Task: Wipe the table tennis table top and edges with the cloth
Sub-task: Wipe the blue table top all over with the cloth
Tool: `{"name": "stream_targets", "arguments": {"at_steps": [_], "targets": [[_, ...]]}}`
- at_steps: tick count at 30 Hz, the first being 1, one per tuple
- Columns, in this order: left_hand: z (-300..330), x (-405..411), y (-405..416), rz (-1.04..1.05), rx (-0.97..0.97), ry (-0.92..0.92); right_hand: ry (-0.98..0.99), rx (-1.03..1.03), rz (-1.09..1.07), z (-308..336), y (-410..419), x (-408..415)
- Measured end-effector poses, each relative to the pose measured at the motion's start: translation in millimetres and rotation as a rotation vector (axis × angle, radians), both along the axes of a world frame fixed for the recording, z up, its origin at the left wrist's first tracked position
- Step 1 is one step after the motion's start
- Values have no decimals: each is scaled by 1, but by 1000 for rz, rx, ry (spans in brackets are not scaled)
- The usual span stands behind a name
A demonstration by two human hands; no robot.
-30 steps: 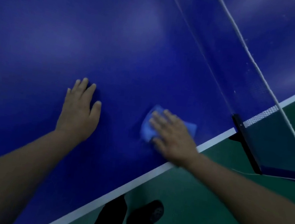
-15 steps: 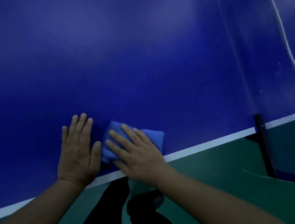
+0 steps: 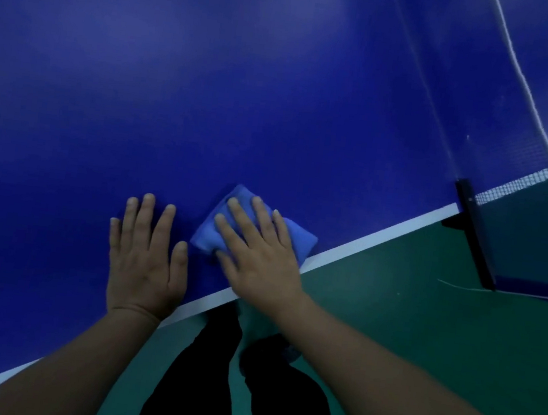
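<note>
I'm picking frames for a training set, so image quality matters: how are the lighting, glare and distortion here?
Head view: dim overall, with soft pale glare patches on the blue table top; the white edge line bows from wide-angle distortion; the left hand, right hand and cloth read fairly sharp, slightly soft; the net mesh is faint.

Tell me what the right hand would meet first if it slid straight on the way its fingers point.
Nothing, seemingly: beyond the right hand and its cloth lies bare blue table top; the net stands off to the right.
</note>
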State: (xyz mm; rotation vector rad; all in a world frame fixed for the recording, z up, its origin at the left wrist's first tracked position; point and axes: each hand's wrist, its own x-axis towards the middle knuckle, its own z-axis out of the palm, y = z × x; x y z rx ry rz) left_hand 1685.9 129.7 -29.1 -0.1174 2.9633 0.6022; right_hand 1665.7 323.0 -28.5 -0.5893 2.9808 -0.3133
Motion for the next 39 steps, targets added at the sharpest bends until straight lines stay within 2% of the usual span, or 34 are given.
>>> {"name": "stream_targets", "arguments": {"at_steps": [1,3,8,11,16,18,23,26,27,34,39], "targets": [[0,0,0,0,-5,-5,7,-10,32,-2,14,2],[1,0,1,8,-13,-21,24,-12,-58,-8,53,-10],[2,2,3,-92,-40,-10,-33,27,-576,-4,174,-61],[1,2,3,-124,-60,-4,-38,29,-806,0,215,-76],[1,2,2,-136,-79,-38,-24,78,-934,6,233,-79],[2,2,2,-142,-93,-55,-31,88,-943,6,239,-72],[10,2,27,-121,-37,-51,40,37,-804,18,251,-31],[16,7,63,-172,37,-9,-210,37,-974,14,267,11],[19,10,77,-190,59,0,-226,40,-998,9,274,31],[24,37,188,-375,190,12,-35,33,-697,11,327,126],[33,69,278,-412,244,-18,68,-130,-547,20,385,162]]}}
